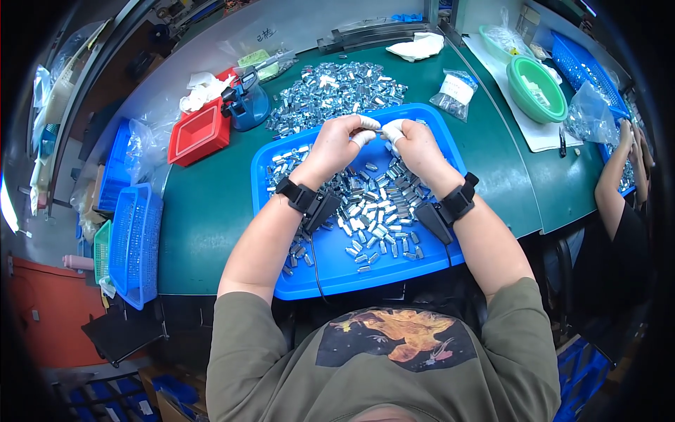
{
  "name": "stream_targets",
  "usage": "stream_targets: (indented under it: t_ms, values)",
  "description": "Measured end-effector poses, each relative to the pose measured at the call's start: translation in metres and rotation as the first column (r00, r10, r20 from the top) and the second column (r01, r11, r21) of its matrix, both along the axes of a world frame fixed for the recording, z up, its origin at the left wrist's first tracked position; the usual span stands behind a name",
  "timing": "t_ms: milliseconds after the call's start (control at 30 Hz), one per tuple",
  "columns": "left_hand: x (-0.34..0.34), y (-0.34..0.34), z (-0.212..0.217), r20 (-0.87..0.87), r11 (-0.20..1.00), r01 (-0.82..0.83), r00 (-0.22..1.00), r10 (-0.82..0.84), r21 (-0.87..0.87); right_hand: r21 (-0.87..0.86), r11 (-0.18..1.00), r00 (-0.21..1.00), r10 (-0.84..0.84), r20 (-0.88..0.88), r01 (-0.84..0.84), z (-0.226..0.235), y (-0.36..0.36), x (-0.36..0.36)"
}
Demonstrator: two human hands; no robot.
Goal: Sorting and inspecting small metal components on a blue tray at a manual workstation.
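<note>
My left hand (336,146) and my right hand (416,149) meet above the far part of a blue tray (351,283), with white coverings on several fingertips. Between them a small metal part (380,131) shows, pinched by the fingers of both hands; its exact shape is mostly hidden. Beneath my hands and forearms, many short shiny metal fittings (380,214) lie loose in the tray. Beyond its far rim, a large heap of similar metal pieces (337,88) spreads over the green table. Each wrist wears a black strap with a dark module attached.
Left of the heap stand a blue bottle (247,105) and a red bin (200,132). Blue baskets (135,243) line the table's left edge. A bagged batch of parts (455,93) and a green bowl (536,91) are at right. Another person's hands (628,144) work at far right.
</note>
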State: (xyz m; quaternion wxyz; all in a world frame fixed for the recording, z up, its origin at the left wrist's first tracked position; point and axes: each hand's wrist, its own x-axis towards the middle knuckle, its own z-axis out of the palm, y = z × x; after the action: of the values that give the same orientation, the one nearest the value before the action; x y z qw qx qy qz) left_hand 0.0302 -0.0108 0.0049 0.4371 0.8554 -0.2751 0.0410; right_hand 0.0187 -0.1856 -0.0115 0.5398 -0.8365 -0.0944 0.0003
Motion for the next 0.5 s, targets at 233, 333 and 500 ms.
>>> stream_targets:
  t_ms: [233, 333, 500]
  values:
    - [0.03, 0.03, 0.003, 0.187, 0.984, -0.174, 0.966, 0.176, -0.027, -0.025, 0.99, 0.954, -0.128, 0.271, 0.14, -0.01, -0.008, 0.009]
    - [0.037, 0.053, 0.006, 0.697, 0.879, -0.473, 0.65, 0.304, 0.057, -0.036, 0.978, 0.96, -0.192, 0.205, 0.203, 0.004, -0.004, 0.007]
    - [0.001, 0.004, 0.018, -0.105, 0.884, 0.236, 0.972, -0.211, 0.404, -0.081, 0.974, 0.945, -0.182, 0.272, 0.211, -0.003, -0.008, 0.009]
